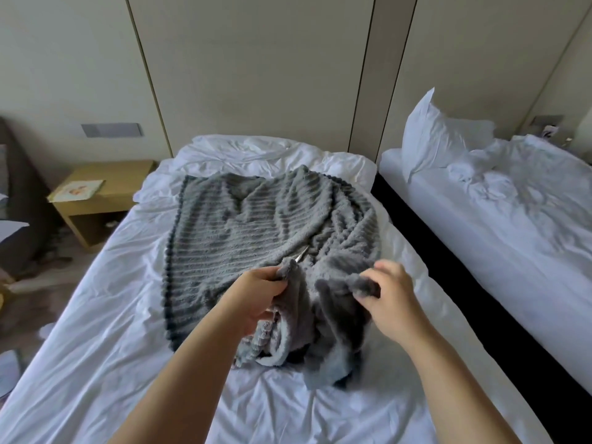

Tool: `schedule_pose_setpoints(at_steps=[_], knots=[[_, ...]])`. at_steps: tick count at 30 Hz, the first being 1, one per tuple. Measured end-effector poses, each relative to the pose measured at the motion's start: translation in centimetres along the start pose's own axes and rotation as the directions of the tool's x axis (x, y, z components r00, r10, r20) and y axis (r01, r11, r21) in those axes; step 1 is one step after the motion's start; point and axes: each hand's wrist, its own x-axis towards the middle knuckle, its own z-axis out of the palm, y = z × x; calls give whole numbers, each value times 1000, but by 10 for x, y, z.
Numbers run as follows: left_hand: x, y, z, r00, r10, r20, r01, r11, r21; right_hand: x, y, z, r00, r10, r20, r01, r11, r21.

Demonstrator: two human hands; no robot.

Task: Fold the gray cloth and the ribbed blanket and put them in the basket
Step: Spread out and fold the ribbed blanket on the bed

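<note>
Nearest, left hand [259, 293] and right hand [390, 299] pinch ribbed blanket [243, 229], lying lengthwise up the bed [96, 315].

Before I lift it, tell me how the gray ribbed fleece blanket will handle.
Likely floppy: the gray ribbed fleece blanket sags in folds below where the left hand and right hand pinch its edge. Probably grippy, not slippery, given its fuzzy pile. It may drag across the rumpled white bed sheet.

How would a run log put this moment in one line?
step: folding ribbed blanket | left hand: pinches its edge | right hand: pinches its edge | blanket: lying on bed | basket: not in view
</note>
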Motion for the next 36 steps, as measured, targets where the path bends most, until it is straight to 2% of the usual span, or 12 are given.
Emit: schedule_pose_setpoints(at_steps=[2,3,5,7,11,17,21,22,25,26,31,36], knots=[[-6,10,0,996,82,-30,-84,995,-54,5,-9,-16,984,-123,-129,128,991,30],[-11,17,0,993,117,-6,-116,978,-171,4,-15,-26,979,-154,-131,180,958,223],[-19,32,1,975,209,80,-162,906,-392,1,-32,-45,976,-214,-36,170,656,735],[-27,44,3,952,274,139,-185,873,-451,2,-40,-52,962,-274,-19,137,420,897],[-31,48,13,961,248,122,-186,907,-378,6,-51,-43,966,-237,102,68,614,786],[-33,40,20,984,162,75,-130,940,-315,-6,-52,-46,940,-235,245,-31,659,752],[-36,39,23,983,142,113,-101,947,-306,-16,-59,-60,884,-423,199,-44,348,936],[-39,39,25,976,155,151,-100,941,-322,-16,-60,-58,895,-408,179,-22,361,932],[-47,39,37,954,191,232,-96,926,-366,-13,-62,-34,984,-171,51,108,796,595],[-49,39,40,956,186,226,-91,922,-377,-14,-62,-27,997,-74,9,57,844,534],[-53,39,42,970,153,189,-76,929,-362,-18,-56,-21,999,50,13,-48,815,577],[-57,35,47,963,218,156,-208,975,-77,-17,-52,-25,988,89,127,-145,825,547]])
